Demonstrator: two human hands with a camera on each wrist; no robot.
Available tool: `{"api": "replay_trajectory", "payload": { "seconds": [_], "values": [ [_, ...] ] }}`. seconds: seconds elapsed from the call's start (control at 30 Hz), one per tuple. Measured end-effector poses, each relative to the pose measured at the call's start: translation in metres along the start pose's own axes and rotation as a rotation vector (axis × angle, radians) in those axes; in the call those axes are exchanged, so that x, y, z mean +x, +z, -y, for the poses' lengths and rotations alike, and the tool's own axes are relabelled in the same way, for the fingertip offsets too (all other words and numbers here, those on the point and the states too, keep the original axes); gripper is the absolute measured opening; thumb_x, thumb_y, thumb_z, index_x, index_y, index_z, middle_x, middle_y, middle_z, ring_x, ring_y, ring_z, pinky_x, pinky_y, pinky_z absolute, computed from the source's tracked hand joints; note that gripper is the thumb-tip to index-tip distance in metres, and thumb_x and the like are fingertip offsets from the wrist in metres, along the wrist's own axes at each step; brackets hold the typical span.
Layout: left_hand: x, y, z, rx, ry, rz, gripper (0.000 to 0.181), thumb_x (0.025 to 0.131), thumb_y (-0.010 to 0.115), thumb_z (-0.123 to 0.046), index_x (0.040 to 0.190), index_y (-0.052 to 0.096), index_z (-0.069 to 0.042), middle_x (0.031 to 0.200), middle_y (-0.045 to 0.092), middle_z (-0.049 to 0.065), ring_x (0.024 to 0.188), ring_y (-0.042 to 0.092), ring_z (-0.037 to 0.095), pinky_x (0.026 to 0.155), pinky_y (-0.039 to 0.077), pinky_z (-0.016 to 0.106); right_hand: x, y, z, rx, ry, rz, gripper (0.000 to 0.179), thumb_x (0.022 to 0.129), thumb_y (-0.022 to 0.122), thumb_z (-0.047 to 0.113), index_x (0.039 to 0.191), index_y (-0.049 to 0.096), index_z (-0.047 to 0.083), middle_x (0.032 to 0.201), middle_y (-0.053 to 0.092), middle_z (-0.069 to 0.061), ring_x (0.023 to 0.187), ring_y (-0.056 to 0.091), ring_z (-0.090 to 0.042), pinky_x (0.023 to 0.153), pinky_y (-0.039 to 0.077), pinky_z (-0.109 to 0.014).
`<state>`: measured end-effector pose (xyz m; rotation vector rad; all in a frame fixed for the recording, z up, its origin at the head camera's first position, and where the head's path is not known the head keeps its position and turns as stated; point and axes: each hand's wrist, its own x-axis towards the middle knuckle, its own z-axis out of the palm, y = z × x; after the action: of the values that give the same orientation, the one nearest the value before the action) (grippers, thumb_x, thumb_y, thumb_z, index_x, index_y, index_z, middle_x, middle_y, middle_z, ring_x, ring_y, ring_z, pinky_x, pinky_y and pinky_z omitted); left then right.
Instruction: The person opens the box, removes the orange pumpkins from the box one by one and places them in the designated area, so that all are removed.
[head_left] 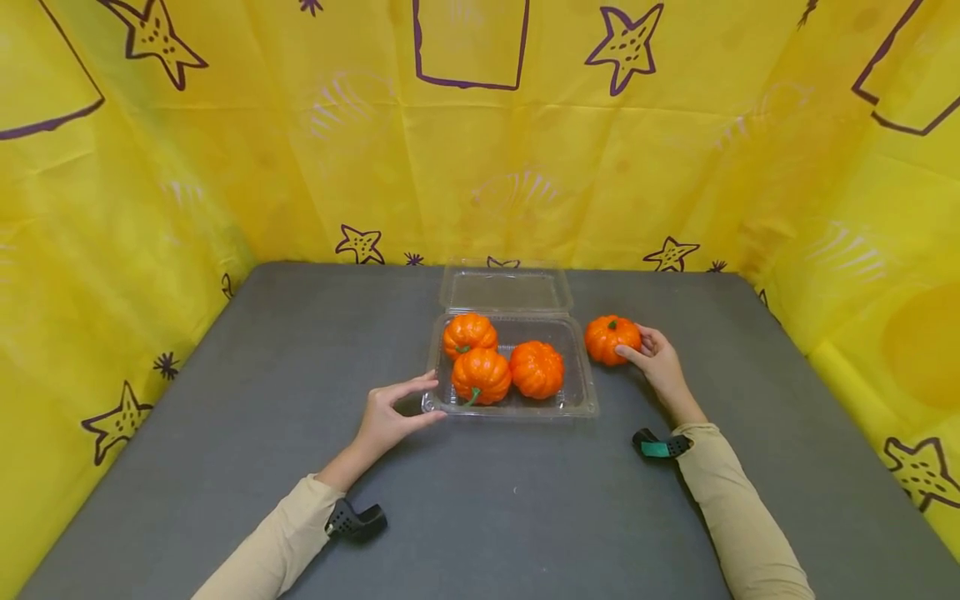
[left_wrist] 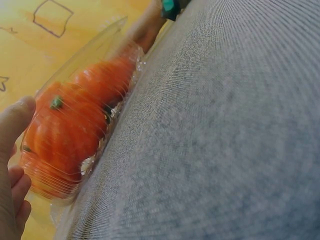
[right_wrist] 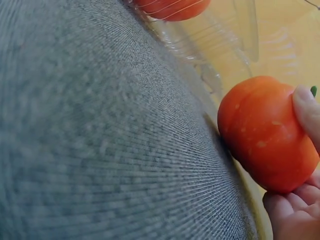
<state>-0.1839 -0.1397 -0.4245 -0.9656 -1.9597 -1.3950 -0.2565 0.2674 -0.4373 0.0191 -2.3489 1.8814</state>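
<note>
A clear plastic clamshell container point(head_left: 572, 402) lies with its lid folded back, holding three orange toy pumpkins: one at the back left point(head_left: 470, 332), one at the front left point(head_left: 482, 377) and one on the right point(head_left: 537, 370). At the container's front left corner is my left hand point(head_left: 386, 421), thumb and fingers spread and fairly straight, fingertips at the rim. Just right of the container, my right hand point(head_left: 663, 371) grips another pumpkin point(head_left: 611, 339) between thumb and fingers. The right wrist view shows this pumpkin point(right_wrist: 265, 132) close to the tabletop; whether it touches is unclear.
The raised lid point(head_left: 506, 290) extends toward the back edge of the grey table point(head_left: 480, 517). A yellow patterned cloth point(head_left: 480, 167) hangs behind and along both sides. Black wrist devices sit at the left cuff point(head_left: 356, 521) and right cuff point(head_left: 660, 444).
</note>
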Motion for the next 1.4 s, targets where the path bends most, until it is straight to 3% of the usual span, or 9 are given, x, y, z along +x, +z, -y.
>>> {"api": "replay_trajectory", "payload": {
  "seconds": [0.23, 0.37, 0.73, 0.97, 1.4],
  "values": [
    [0.0022, -0.0003, -0.0014, 0.002, 0.008, 0.010, 0.045, 0.048, 0.081, 0.010, 0.090, 0.065, 0.010, 0.092, 0.062, 0.027, 0.086, 0.060, 0.037, 0.084, 0.044, 0.025, -0.0007, -0.0025, -0.0008, -0.027, -0.004, 0.032, 0.067, 0.083, 0.065, 0.014, 0.134, 0.028, -0.009, 0.137, 0.030, -0.025, 0.124, 0.031, -0.033, 0.097, 0.031, -0.027],
    [0.0009, -0.0006, -0.0027, 0.009, 0.011, 0.006, 0.045, 0.047, 0.081, 0.010, 0.089, 0.065, 0.010, 0.091, 0.061, 0.027, 0.085, 0.060, 0.038, 0.084, 0.044, 0.024, -0.0017, -0.0028, -0.0005, -0.048, 0.006, 0.043, 0.069, 0.084, 0.065, 0.018, 0.136, 0.027, -0.007, 0.140, 0.026, -0.022, 0.127, 0.026, -0.031, 0.099, 0.026, -0.033],
    [-0.0007, -0.0008, -0.0027, 0.014, 0.000, 0.007, 0.045, 0.049, 0.081, 0.009, 0.091, 0.066, 0.006, 0.091, 0.062, 0.027, 0.086, 0.061, 0.036, 0.083, 0.044, 0.023, -0.0030, -0.0041, 0.0008, -0.052, 0.043, 0.064, 0.073, 0.085, 0.063, 0.022, 0.139, 0.020, -0.003, 0.143, 0.019, -0.019, 0.127, 0.025, -0.030, 0.099, 0.024, -0.038],
    [-0.0007, -0.0007, -0.0039, 0.003, -0.011, 0.013, 0.044, 0.050, 0.081, 0.009, 0.091, 0.065, 0.010, 0.092, 0.062, 0.026, 0.086, 0.061, 0.037, 0.083, 0.044, 0.025, -0.0043, -0.0040, 0.0011, -0.041, 0.046, 0.039, 0.073, 0.085, 0.063, 0.018, 0.139, 0.020, -0.004, 0.143, 0.019, -0.021, 0.127, 0.024, -0.034, 0.100, 0.022, -0.042],
    [-0.0022, -0.0002, -0.0028, 0.003, -0.001, 0.012, 0.043, 0.050, 0.081, 0.010, 0.090, 0.066, 0.008, 0.091, 0.062, 0.027, 0.086, 0.061, 0.036, 0.083, 0.044, 0.025, -0.0043, -0.0045, 0.0009, 0.010, -0.002, 0.006, 0.072, 0.083, 0.065, 0.014, 0.137, 0.022, -0.007, 0.142, 0.022, -0.022, 0.127, 0.023, -0.034, 0.099, 0.026, -0.031]
  ]
}}
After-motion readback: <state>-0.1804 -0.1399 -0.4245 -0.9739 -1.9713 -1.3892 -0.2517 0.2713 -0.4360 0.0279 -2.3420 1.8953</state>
